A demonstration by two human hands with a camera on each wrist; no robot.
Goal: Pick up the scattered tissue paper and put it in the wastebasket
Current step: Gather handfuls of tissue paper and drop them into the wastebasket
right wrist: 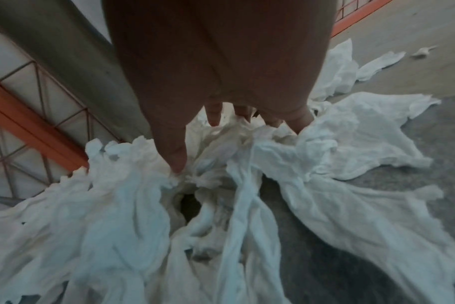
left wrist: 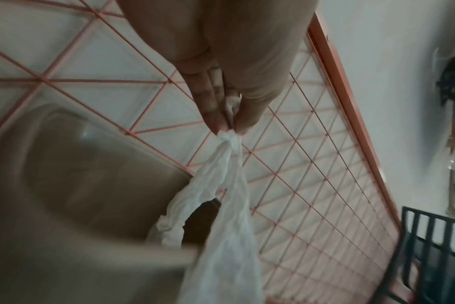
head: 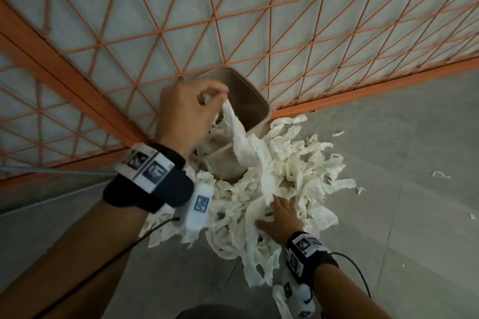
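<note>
A beige wastebasket (head: 259, 97) stands on the floor against an orange mesh fence; it also shows in the left wrist view (left wrist: 78, 164). My left hand (head: 220, 96) is above its opening and pinches the top of a long white tissue strip (head: 238, 134) between thumb and fingers (left wrist: 216, 121). The strip (left wrist: 229, 226) trails down over the basket's rim into the pile. A big heap of torn tissue paper (head: 298, 163) lies around the basket's front and right side. My right hand (head: 272, 210) lies low on the heap, fingers spread, fingertips (right wrist: 213, 121) sunk in the tissue (right wrist: 117, 205).
Orange wire-mesh fence panels (head: 233, 21) with thick orange frames (head: 64, 80) close off the back and left. The floor is grey concrete (head: 414, 241). Small tissue scraps (head: 440, 175) lie apart on the right. A black metal rack (left wrist: 429, 246) appears in the left wrist view.
</note>
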